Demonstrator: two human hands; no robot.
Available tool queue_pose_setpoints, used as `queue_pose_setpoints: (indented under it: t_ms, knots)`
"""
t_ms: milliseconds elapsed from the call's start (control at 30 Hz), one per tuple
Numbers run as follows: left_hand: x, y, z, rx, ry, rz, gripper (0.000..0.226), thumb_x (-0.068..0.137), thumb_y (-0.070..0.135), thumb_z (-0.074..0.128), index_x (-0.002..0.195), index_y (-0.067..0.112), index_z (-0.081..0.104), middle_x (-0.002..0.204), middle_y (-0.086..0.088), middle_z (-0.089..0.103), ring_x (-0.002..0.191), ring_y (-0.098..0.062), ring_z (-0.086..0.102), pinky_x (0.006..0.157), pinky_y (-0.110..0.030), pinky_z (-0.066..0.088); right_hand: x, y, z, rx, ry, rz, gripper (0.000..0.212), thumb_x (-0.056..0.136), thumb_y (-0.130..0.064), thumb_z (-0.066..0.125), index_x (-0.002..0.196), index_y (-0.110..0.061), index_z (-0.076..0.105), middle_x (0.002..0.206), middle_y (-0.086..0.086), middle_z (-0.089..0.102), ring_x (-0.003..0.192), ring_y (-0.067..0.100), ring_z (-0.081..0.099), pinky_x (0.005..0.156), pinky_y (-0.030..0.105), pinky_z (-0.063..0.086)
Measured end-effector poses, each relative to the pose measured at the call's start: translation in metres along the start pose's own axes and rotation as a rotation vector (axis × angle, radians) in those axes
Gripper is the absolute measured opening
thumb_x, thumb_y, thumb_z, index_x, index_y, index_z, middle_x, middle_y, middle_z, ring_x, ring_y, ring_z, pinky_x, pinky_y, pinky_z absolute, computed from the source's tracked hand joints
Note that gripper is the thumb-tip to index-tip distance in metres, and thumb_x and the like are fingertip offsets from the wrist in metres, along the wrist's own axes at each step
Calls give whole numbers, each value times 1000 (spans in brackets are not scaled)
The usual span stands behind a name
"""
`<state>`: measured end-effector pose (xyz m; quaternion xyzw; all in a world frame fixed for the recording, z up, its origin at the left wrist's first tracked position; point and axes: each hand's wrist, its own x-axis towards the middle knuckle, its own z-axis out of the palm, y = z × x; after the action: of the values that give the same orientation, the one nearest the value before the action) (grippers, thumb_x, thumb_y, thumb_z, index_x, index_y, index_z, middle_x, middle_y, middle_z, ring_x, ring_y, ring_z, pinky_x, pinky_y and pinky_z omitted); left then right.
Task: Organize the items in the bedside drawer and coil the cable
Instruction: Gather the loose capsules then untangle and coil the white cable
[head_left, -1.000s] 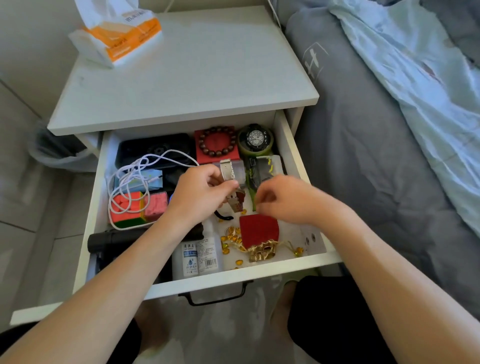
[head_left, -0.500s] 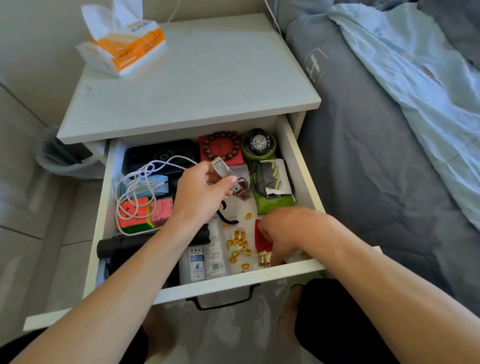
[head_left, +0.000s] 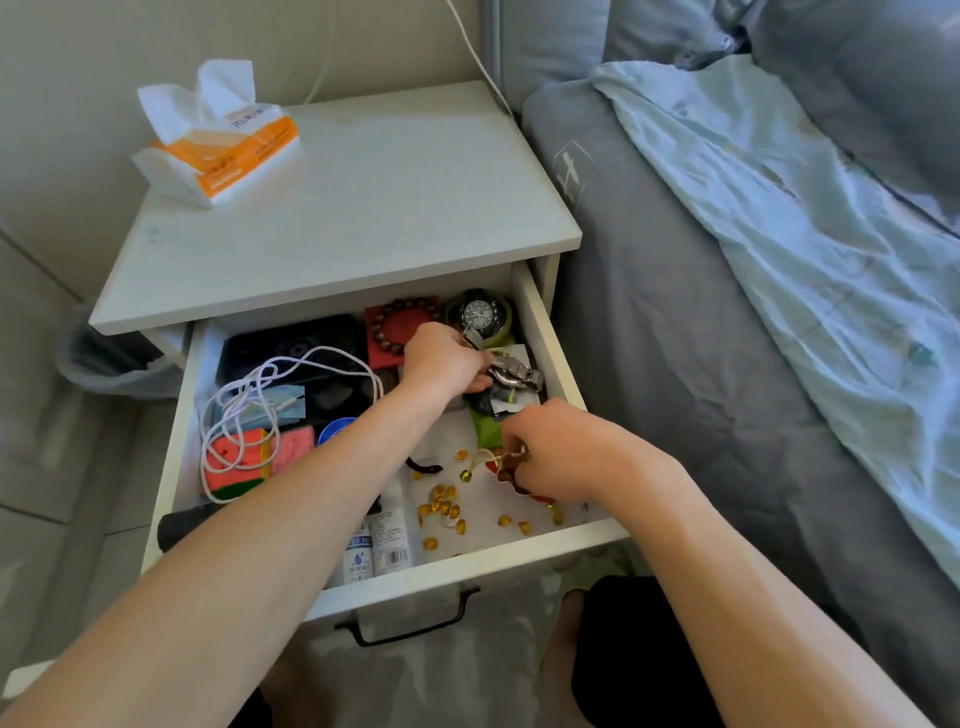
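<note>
Loosely, the white cable (head_left: 244, 415) lies in tangled loops over the left half of the open drawer (head_left: 545, 332), its longest loop running from the back toward the front, draped across a black case (head_left: 291, 343) and a pink-and-orange puzzle cube (head_left: 249, 457). It is thin, round and rubbery-looking, one end showing a small metal plug near a pale blue packet (head_left: 291, 408). Neither hand touches it.

Further right, the left hand (head_left: 441, 364) reaches deep into the drawer, fingers curled round a metal-link wristwatch (head_left: 514, 371) held over a crumpled green-and-black pouch (head_left: 491, 415); the forearm crosses the drawer diagonally. Behind it sit a dark bead bracelet (head_left: 400, 322) on a red square and a black watch (head_left: 480, 314) ringed in green, both at the back wall.

Nearer the front, the right hand (head_left: 556, 452) is bent at the wrist, fingertips pinching the gold-trimmed mouth of a red pouch (head_left: 514, 470). Small amber capsules (head_left: 441, 506) are scattered on the white drawer floor beside it, with two white labelled bottles (head_left: 384, 540) lying against the front wall.

On the nightstand top (head_left: 363, 208) stands a soft orange-and-white tissue pack (head_left: 223, 140); grey bedding (head_left: 701, 364) lies to the right.
</note>
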<state>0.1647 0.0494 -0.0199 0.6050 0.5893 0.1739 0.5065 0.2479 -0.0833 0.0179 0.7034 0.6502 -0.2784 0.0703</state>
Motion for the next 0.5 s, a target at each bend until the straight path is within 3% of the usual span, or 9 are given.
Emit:
queue_pose_setpoints:
  t_ms: [133, 200, 367, 433, 500]
  knots:
    - [-18, 4, -12, 210, 76, 154, 9, 92, 19, 69, 97, 14, 65, 74, -6, 74, 53, -11, 70, 49, -22, 56, -4, 7, -8, 128, 29, -13, 30, 94, -19, 54, 125, -18, 58, 111, 2, 57, 92, 18, 56, 68, 23, 47]
    - [-36, 1, -26, 217, 41, 242, 11, 94, 21, 65, 103, 16, 68, 79, 1, 74, 59, -9, 71, 53, -23, 57, -4, 13, -11, 215, 50, -22, 34, 92, -18, 58, 126, -22, 57, 109, -1, 56, 94, 17, 57, 66, 21, 47]
    - [-89, -18, -51, 285, -419, 452, 22, 91, 26, 71, 113, 28, 70, 102, 16, 71, 98, 0, 66, 86, -22, 53, -4, 16, -12, 326, 203, -75, 16, 91, -24, 64, 107, -24, 67, 94, -5, 62, 87, 14, 62, 72, 25, 56]
    - [-93, -30, -52, 351, -336, 484, 21, 89, 32, 73, 109, 30, 69, 100, 16, 70, 96, 1, 65, 85, -22, 53, -3, 13, -11, 385, 265, -88, 14, 90, -24, 65, 103, -23, 69, 91, -8, 64, 84, 9, 62, 71, 22, 56]
    - [-92, -38, -54, 332, -187, 470, 10, 87, 21, 74, 96, 25, 70, 88, 11, 71, 82, -1, 67, 76, -24, 54, -3, 8, -10, 461, 310, -104, 14, 88, -21, 68, 102, -24, 69, 90, -12, 64, 82, 5, 62, 67, 17, 54]
